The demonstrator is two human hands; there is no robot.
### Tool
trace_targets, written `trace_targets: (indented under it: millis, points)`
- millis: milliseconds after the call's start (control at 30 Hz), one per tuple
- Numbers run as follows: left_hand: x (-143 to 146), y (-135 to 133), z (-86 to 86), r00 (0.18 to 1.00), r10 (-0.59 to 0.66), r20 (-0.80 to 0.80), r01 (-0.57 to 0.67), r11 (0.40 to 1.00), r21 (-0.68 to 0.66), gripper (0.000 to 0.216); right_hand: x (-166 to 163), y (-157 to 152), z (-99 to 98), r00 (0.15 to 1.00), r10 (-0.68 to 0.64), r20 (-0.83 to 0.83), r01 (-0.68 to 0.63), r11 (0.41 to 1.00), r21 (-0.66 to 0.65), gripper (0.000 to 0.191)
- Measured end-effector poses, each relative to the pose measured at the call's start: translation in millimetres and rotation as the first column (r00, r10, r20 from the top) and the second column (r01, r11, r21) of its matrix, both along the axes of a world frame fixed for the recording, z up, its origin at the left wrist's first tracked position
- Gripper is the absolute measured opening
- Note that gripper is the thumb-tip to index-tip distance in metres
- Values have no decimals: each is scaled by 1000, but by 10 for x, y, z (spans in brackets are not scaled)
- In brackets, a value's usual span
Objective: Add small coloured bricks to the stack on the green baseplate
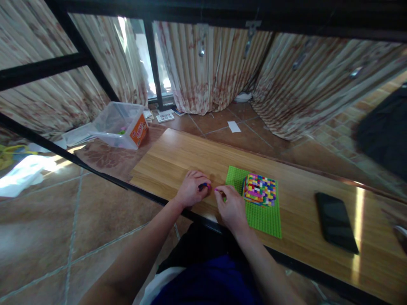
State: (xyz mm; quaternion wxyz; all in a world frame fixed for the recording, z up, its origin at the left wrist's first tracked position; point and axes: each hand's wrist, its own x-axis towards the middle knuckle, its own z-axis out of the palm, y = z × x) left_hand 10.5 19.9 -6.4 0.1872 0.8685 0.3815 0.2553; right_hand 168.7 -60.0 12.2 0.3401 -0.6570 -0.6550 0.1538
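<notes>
Left hand (191,189) rests on the tabletop (178,159), grip clamped on small bricks (204,185); right hand (232,207) pinches a pink brick (218,190), multicoloured block (260,189) at its two o'clock on the green baseplate (265,218).

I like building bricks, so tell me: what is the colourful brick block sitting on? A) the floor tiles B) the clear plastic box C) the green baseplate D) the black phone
C: the colourful brick block stands on the green baseplate, which lies flat on the wooden table, just right of the person's right hand.
</notes>
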Motion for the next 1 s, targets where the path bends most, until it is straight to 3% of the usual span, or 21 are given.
trace_targets:
  millis: [167,333,467,733,1000]
  points:
    - [2,5,4,1000,2,-5,-2,1000,8,13,250,-338,124,958,-159,-240,152,987,-51,20]
    - [1,11,23,1000,-3,17,3,1000,11,12,568,-522,206,894,-315,-320,315,948,-54,23]
    - [4,12,32,1000,2,28,-3,1000,9,12,692,-491,247,916,-351,-195,353,935,-26,21]
    - [4,12,28,1000,-1,29,1,1000,4,13,635,-362,215,950,-297,100,283,950,135,22]
    - [8,6,13,1000,-1,25,1,1000,4,14,632,-346,145,936,-326,131,299,935,188,22]
